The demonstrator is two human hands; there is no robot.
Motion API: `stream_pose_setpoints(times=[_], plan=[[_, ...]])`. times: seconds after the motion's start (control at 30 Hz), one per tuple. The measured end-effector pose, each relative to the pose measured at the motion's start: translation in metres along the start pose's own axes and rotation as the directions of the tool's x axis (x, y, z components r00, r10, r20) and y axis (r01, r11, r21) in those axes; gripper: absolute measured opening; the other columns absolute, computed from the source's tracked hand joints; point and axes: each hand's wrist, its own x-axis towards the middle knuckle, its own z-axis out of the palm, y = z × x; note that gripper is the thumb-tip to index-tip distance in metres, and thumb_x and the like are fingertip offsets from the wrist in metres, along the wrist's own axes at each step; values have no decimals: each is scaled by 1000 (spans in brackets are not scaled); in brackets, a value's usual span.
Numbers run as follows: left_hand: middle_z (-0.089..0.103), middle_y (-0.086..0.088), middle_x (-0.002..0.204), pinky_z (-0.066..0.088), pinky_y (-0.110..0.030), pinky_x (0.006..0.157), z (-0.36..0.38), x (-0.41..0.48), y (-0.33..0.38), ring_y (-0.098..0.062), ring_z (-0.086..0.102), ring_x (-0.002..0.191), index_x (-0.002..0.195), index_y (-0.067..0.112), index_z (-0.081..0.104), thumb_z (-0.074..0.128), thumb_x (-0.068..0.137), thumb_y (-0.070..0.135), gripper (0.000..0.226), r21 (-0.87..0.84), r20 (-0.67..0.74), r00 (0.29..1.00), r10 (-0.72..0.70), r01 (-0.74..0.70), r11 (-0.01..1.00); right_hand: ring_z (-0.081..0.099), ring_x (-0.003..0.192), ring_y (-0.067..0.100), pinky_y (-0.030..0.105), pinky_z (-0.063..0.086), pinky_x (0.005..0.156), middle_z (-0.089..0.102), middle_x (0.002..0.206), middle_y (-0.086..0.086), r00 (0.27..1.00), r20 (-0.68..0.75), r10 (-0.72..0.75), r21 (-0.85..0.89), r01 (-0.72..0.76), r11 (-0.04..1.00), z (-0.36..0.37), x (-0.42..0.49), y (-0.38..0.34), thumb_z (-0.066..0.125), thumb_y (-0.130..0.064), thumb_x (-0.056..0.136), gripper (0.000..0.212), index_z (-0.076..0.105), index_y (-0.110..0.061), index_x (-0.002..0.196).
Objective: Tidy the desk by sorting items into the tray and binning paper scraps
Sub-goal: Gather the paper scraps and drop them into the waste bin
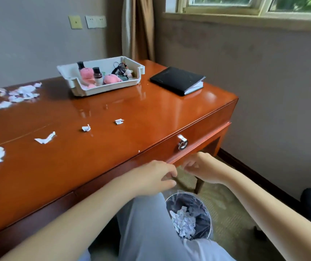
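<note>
1. White tray [111, 89] at rear of desk [150, 117] holds bottles [98, 77], pink toys [87, 73], keys [119, 69]; black notebook [177, 81] beside it, outside.
2. Scraps [21, 93]: some in bin [202, 220] below, several left on desk, mostly far left.
3. Left hand [156, 178] & right hand [204, 170] above bin, fingers curled; can't tell if gripping anything.

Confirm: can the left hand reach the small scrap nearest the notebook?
Probably yes: the left hand is at the front edge of the desktop, and nothing stands between it and that scrap.
</note>
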Motion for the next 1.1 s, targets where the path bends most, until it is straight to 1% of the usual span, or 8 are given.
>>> stream_pose_setpoints(times=[0.1, 0.23, 0.33, 0.47, 0.63, 0.77, 0.97, 1.1], plan=[[61, 9, 118, 50, -26, 91, -31, -34, 2, -6, 57, 100, 120, 26, 58, 53, 94, 32, 27, -23, -102, 995, -16, 13, 1000, 65, 90, 13, 22, 52, 82, 70, 104, 2, 993, -47, -112, -21, 111, 994, -22, 0, -42, 53, -12, 92, 20, 68, -13, 105], [59, 11, 119, 44, -18, 91, -64, -74, -7, -2, 55, 104, 123, 26, 57, 54, 94, 28, 30, -25, -252, 967, -45, 40, 999, 65, 87, 20, 25, 52, 80, 70, 93, 4, 963, -133, -233, -45, 229, 972, -38, 7, -93, 55, -7, 87, 17, 70, -11, 95], [55, 10, 124, 38, -17, 93, -78, -98, -25, -2, 49, 107, 124, 27, 56, 52, 95, 28, 30, 13, -340, 935, -101, 112, 994, 62, 83, 16, 9, 44, 64, 66, 88, 0, 949, -188, -254, -37, 252, 967, -38, 25, -118, 55, -8, 86, 17, 70, -12, 92], [44, 8, 141, 32, -26, 106, -89, -128, -53, -10, 38, 132, 126, 30, 52, 50, 96, 30, 30, 15, -422, 874, -241, 272, 962, 57, 107, 25, 25, 43, 85, 60, 115, 8, 947, -191, -258, -66, 250, 966, -25, 59, -147, 58, -19, 88, 31, 60, -13, 118], [41, 8, 144, 40, -30, 105, -94, -164, -81, -12, 41, 132, 128, 31, 50, 53, 94, 32, 34, -18, -466, 786, -406, 450, 893, 47, 120, 37, 39, 41, 102, 44, 132, 16, 981, -100, -164, -159, 147, 976, -8, 94, -182, 57, -36, 90, 59, 35, -16, 141], [42, 7, 143, 42, -30, 105, -95, -189, -97, -11, 44, 129, 129, 28, 50, 54, 94, 30, 35, -58, -485, 729, -483, 524, 850, 43, 127, 35, 38, 35, 106, 45, 138, 18, 979, -81, -186, -218, 164, 962, 0, 106, -210, 52, -36, 93, 58, 33, -11, 143], [41, 8, 144, 46, -32, 104, -95, -214, -113, -13, 46, 128, 131, 30, 48, 52, 95, 32, 37, -93, -543, 644, -539, 592, 801, 48, 125, 31, 37, 40, 105, 52, 136, 14, 966, -40, -256, -138, 248, 959, 20, 115, -245, 57, -31, 91, 53, 43, -10, 137], [41, 9, 144, 45, -29, 101, -94, -224, -122, -11, 44, 128, 132, 30, 46, 52, 95, 34, 38, -85, -559, 624, -546, 612, 786, 36, 127, 33, 42, 37, 101, 47, 134, 10, 936, -223, -271, -256, 212, 943, 16, 118, -248, 56, -37, 89, 48, 46, -22, 134]])
